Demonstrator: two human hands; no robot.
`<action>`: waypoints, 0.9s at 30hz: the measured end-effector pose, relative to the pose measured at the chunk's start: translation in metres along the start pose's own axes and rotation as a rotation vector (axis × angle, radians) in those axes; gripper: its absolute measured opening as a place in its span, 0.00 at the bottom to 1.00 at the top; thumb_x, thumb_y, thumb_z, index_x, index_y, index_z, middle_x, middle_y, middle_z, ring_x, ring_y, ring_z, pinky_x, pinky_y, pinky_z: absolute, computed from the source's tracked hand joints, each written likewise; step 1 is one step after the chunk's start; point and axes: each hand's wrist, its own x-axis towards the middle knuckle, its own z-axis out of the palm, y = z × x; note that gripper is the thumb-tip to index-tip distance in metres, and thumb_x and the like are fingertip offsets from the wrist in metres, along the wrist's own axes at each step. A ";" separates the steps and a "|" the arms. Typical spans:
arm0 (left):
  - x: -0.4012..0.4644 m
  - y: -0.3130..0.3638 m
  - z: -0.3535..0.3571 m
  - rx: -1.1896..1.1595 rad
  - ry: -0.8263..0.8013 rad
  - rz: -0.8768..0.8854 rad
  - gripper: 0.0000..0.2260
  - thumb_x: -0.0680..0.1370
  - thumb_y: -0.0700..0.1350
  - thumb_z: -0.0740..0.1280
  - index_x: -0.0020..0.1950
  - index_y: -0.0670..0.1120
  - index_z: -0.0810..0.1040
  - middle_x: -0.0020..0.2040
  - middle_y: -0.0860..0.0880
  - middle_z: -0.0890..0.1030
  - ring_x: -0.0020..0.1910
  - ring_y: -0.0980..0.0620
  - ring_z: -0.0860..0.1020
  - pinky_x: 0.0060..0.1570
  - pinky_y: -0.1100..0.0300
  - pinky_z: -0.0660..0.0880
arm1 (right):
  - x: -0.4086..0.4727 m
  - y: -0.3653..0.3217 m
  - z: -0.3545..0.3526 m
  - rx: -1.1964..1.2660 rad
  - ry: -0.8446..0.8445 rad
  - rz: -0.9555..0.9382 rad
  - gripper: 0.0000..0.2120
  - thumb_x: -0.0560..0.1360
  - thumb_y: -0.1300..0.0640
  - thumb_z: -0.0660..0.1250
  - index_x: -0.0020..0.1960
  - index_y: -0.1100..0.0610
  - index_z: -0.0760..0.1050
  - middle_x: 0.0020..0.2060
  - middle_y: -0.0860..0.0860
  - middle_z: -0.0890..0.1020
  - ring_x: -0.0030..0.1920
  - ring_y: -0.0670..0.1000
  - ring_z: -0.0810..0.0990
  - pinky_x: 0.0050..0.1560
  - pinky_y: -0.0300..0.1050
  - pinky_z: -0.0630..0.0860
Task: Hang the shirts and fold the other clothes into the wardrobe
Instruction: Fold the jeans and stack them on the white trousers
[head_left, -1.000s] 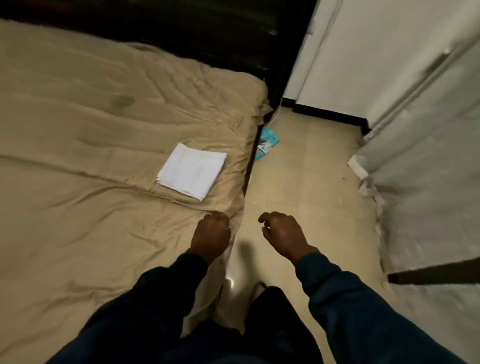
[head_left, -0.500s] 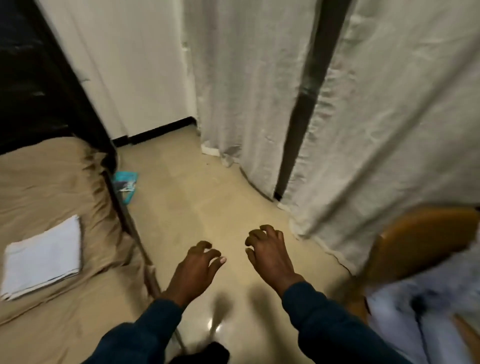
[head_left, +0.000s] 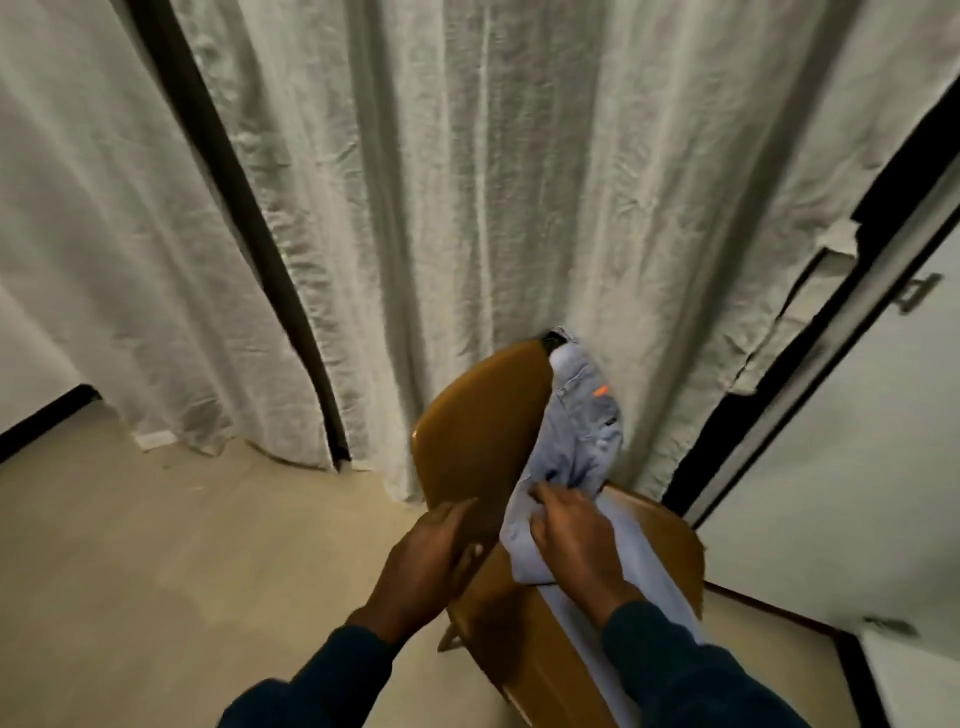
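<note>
My right hand (head_left: 569, 540) covers the bunched part of the pale jeans (head_left: 582, 441), so I cannot see its fingertips. Nearer me, the jeans run under my sleeve (head_left: 691, 670) and off the bottom edge. The brown chair (head_left: 483, 431) hides its legs, and its seat is cut off below my left hand (head_left: 426, 566).

One brown chair (head_left: 483, 431), one pair of pale blue jeans (head_left: 582, 447) at its three o'clock, two white curtains (head_left: 467, 182), two hands (head_left: 571, 540).
</note>
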 end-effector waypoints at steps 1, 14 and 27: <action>0.008 0.004 -0.003 -0.009 0.003 0.029 0.23 0.84 0.54 0.59 0.78 0.53 0.62 0.76 0.54 0.68 0.71 0.55 0.69 0.65 0.63 0.68 | 0.005 0.010 -0.002 -0.010 0.003 0.015 0.14 0.81 0.57 0.59 0.66 0.55 0.74 0.58 0.52 0.79 0.58 0.56 0.77 0.55 0.48 0.72; 0.227 0.014 -0.004 -0.200 -0.165 0.016 0.20 0.83 0.47 0.64 0.74 0.44 0.68 0.70 0.43 0.73 0.66 0.46 0.73 0.64 0.55 0.69 | 0.117 0.050 0.031 0.128 -0.039 0.325 0.20 0.80 0.51 0.65 0.69 0.56 0.71 0.57 0.56 0.82 0.57 0.56 0.81 0.55 0.47 0.74; 0.364 0.015 0.119 -0.580 -0.381 -0.368 0.29 0.72 0.54 0.77 0.64 0.36 0.76 0.59 0.39 0.80 0.61 0.38 0.79 0.60 0.53 0.75 | 0.113 0.063 0.034 0.244 -0.008 0.683 0.15 0.81 0.59 0.62 0.66 0.55 0.74 0.56 0.51 0.81 0.56 0.52 0.80 0.58 0.46 0.76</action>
